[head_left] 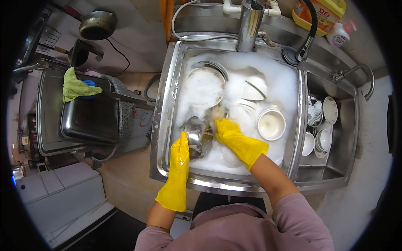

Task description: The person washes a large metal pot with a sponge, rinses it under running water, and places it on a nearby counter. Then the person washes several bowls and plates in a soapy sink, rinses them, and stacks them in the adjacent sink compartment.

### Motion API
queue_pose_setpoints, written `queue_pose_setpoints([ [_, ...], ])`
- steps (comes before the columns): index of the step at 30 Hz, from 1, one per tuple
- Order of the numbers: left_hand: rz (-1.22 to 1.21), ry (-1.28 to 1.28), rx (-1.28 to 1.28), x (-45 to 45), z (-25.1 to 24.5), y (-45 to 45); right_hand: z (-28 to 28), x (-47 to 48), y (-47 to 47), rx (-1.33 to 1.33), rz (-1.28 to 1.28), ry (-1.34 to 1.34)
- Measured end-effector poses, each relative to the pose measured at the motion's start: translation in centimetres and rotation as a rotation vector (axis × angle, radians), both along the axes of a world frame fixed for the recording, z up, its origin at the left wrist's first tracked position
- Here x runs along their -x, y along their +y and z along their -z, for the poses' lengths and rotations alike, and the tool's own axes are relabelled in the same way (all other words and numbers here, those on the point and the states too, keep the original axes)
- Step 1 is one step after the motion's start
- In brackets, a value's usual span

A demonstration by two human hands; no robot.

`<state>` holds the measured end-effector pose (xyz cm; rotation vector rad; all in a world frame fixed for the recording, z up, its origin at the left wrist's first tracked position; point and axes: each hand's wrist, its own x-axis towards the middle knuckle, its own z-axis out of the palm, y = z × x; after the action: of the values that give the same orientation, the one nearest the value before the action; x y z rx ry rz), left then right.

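My left hand [179,154], in a yellow rubber glove, grips the near-left rim of a shiny stainless steel bowl [197,142] tilted on its side in the suds. My right hand [230,131], gloved the same, is closed around a blurred tan scrubber [219,113] just right of the bowl. Foam fills the large basin of a steel sink [163,125]. Beyond my hands lies a foam-covered patterned plate [204,86]. White bowls [255,90] lean half-sunk in the foam, and a white bowl [271,125] with cloudy liquid sits upright to the right.
A smaller basin [320,174] on the right holds several bowls and plates [330,110]. At the back stand a steel faucet column [249,26], a black spray hose [311,23], a yellow detergent jug [320,15] and a pump bottle [339,35]. Metal trays [91,120] with a green cloth [78,86] are left.
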<state>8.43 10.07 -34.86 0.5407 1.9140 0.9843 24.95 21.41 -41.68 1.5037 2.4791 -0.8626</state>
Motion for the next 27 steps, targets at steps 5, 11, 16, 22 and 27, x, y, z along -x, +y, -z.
queue_pose_setpoints([
  [5,-0.095,0.127,0.129,0.9,1.2,-0.3,-4.4,-1.1,-1.8,0.640,0.405,0.611],
  [11,-0.207,-0.191,-0.164,-1.1,1.2,0.1,-9.6,3.0,-4.3,-0.554,-0.041,0.781],
  [16,-0.274,-0.259,-0.280,-0.4,0.2,0.4,-6.1,3.9,1.6,0.436,0.282,1.054],
  [22,-0.679,-0.655,-0.210,-1.1,-1.1,2.0,-4.5,0.6,-1.7,0.432,0.418,1.386],
  [27,-0.732,-0.696,-0.302,-1.9,-0.8,3.6,-6.2,2.7,-7.4,-0.369,0.425,0.795],
])
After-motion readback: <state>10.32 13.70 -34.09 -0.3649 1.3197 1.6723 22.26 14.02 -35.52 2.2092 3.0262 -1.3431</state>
